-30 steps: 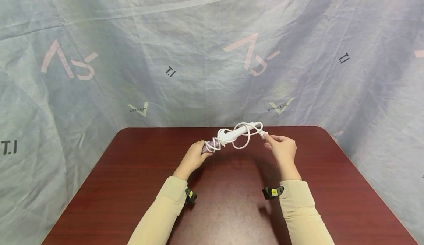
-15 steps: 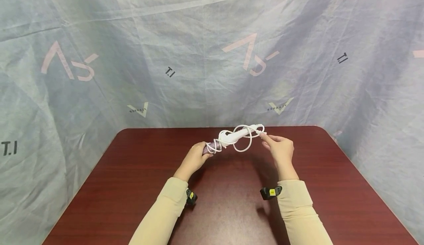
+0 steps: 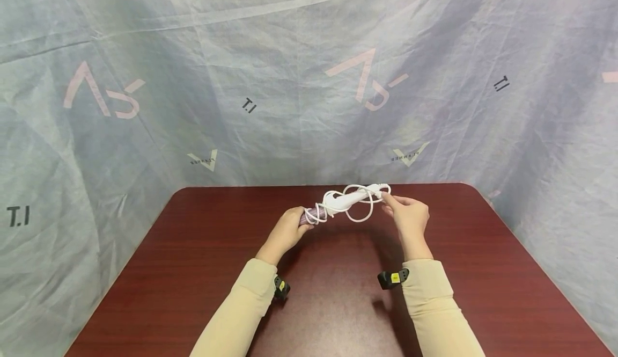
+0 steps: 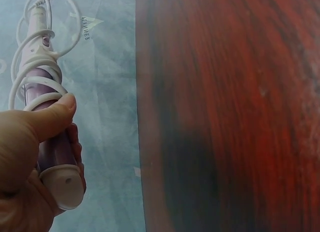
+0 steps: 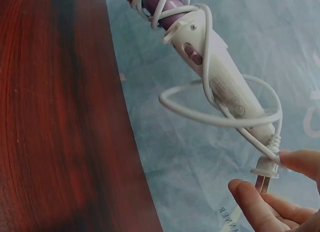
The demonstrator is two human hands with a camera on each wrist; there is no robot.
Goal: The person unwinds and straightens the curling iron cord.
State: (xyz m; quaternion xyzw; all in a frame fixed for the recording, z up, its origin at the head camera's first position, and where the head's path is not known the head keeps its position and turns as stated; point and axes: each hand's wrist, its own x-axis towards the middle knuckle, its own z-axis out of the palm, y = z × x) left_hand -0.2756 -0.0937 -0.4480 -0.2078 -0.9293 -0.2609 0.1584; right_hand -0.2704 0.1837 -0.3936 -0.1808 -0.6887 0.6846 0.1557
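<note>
A curling iron (image 3: 341, 202) with a white handle and a purple barrel (image 4: 56, 151) is held up over the table, tilted up to the right. My left hand (image 3: 288, 229) grips the barrel near its white tip (image 4: 65, 186), thumb lying along it. White cord (image 5: 209, 120) winds around the barrel in several turns and hangs in a loose loop about the handle. By the handle's end, my right hand (image 3: 410, 218) pinches the two-pin plug (image 5: 265, 167) between thumb and fingers. In the right wrist view the thumb tip is at the cord side of the plug and the fingertips are by its pins.
The dark red wooden table (image 3: 318, 303) spreads beneath both arms. A grey printed cloth (image 3: 289, 131) hangs behind and at both sides. Each wrist wears a small black camera, the left one (image 3: 281, 288) and the right one (image 3: 392, 278).
My left hand and the curling iron have shifted slightly right. My right hand has come a little left with the plug, which now sits closer to the handle's end.
</note>
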